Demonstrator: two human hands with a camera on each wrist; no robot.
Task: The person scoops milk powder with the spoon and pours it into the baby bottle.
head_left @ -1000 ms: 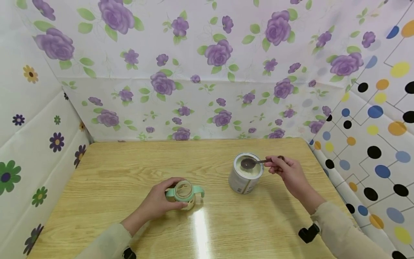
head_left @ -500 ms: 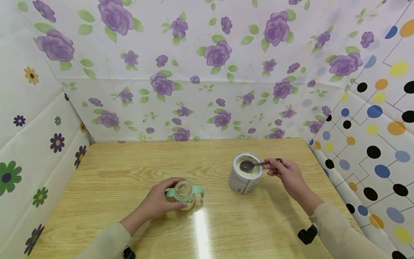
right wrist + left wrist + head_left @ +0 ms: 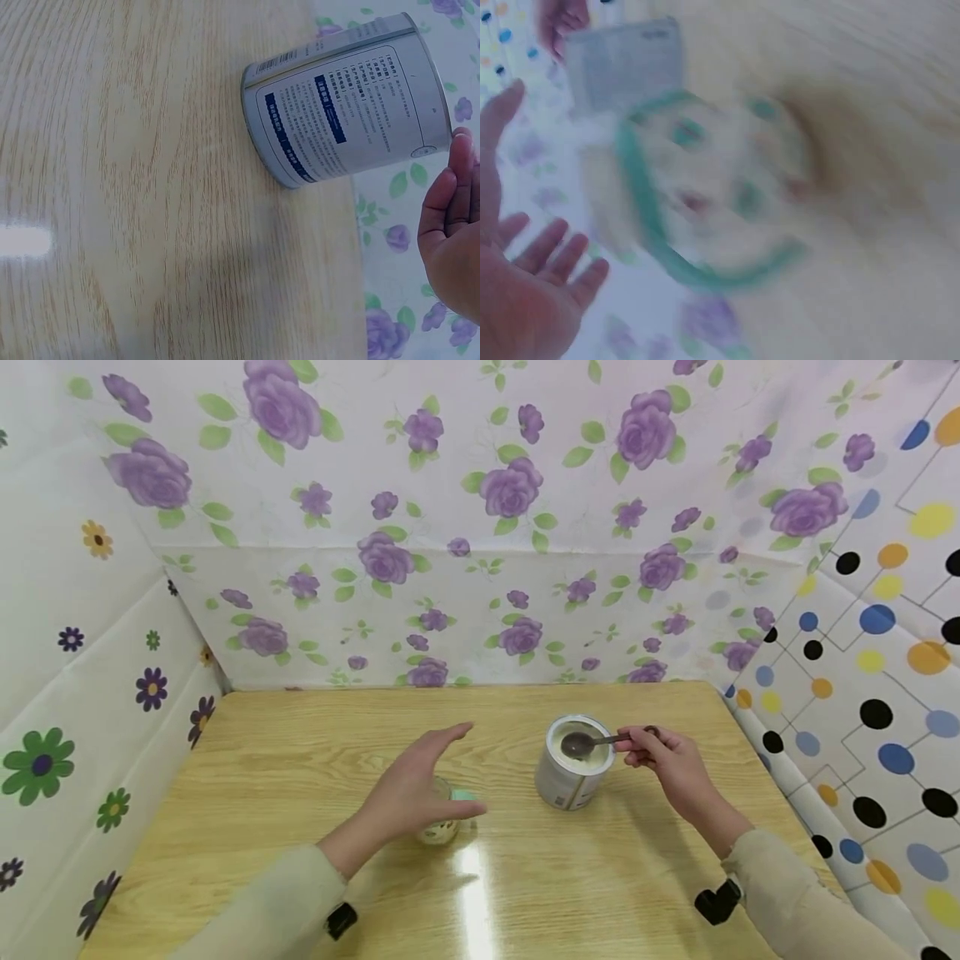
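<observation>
My left hand (image 3: 408,793) is off the small clear baby bottle (image 3: 438,833), its fingers spread and thumb apart above it. The hand hides much of the bottle and its mint-green two-handled ring (image 3: 463,795) in the head view; in the left wrist view the bottle (image 3: 720,180) is blurred, with green handles and coloured prints. My right hand (image 3: 671,764) pinches the handle of a dark spoon (image 3: 579,744). The spoon's bowl is at the mouth of a grey-white tin (image 3: 562,783) with pale cream contents. The right fingertips are close to the tin's rim in the right wrist view.
The wooden table (image 3: 315,727) bears the bottle left of the tin. A purple-rose cloth (image 3: 480,610) rises behind the table's far edge. Flowered cloth (image 3: 67,693) stands at the left, dotted cloth (image 3: 862,710) at the right.
My left hand has let go of the bottle and moved up and slightly right, fingers spread. The right hand keeps the spoon at the tin's mouth, nearly still. The head view has shifted slightly.
</observation>
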